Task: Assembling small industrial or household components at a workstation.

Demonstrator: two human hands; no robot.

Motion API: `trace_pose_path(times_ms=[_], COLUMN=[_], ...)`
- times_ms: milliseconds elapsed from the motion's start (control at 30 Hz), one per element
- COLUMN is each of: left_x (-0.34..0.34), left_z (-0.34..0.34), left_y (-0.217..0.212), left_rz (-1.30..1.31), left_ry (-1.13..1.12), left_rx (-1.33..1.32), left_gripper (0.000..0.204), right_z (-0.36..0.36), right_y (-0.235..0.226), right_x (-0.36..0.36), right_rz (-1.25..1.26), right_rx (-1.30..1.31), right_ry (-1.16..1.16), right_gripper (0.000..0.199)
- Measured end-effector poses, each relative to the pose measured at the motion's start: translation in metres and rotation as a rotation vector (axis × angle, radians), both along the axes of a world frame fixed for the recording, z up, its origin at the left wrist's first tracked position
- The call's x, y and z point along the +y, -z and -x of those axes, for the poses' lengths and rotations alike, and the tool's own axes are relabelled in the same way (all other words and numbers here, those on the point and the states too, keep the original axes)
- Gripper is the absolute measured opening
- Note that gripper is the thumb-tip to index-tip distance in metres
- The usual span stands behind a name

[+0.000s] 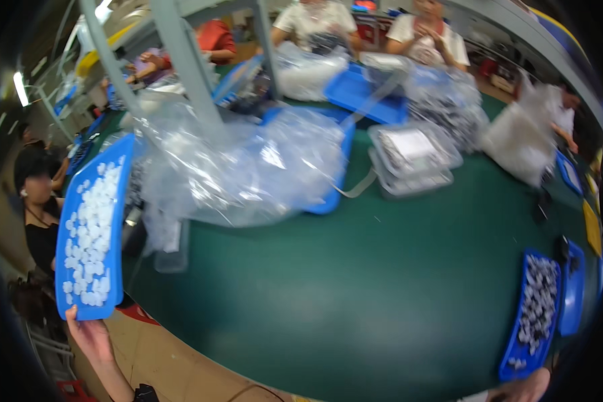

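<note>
My left hand point(92, 340) grips the near end of a blue tray point(116, 305), with the thumb over its rim. Spread across this tray are many small white round pieces point(90, 234); it is held up beside the table's left edge. At the lower right, my right hand point(526, 388) is closed at the near end of another blue tray point(511, 365), its fingers mostly hidden. Small black and clear-white parts point(537, 305) lie in that second tray.
The green table point(315, 288) carries clear plastic bags point(241, 167), stacked lidded boxes point(415, 157), a bulging white bag point(522, 144) and more blue trays point(571, 295). Grey frame posts point(187, 67) rise at the left. Several people sit around, one person point(40, 214) close to the left tray.
</note>
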State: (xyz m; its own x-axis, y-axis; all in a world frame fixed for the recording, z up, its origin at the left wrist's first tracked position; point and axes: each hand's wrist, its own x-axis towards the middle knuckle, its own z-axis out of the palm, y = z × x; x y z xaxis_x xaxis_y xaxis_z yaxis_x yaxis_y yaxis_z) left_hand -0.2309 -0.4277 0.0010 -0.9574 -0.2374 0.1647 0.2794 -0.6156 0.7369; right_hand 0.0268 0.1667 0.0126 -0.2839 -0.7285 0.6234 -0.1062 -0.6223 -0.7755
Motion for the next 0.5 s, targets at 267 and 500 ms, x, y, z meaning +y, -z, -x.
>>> trace_pose_path(times_ms=[267, 500], left_x=[-0.023, 0.027], left_z=[-0.023, 0.038], left_y=[-0.001, 0.039], left_rz=[0.050, 0.109], left_ry=[0.032, 0.133], left_rx=[-0.164, -0.116], left_gripper=[0.060, 0.057], right_z=[-0.301, -0.266], right_y=[0.000, 0.006], right_x=[0.005, -0.087], right_rz=[0.138, 0.492], right_rx=[-0.199, -0.487], right_ry=[0.347, 1.743], right_gripper=[0.052, 0.073])
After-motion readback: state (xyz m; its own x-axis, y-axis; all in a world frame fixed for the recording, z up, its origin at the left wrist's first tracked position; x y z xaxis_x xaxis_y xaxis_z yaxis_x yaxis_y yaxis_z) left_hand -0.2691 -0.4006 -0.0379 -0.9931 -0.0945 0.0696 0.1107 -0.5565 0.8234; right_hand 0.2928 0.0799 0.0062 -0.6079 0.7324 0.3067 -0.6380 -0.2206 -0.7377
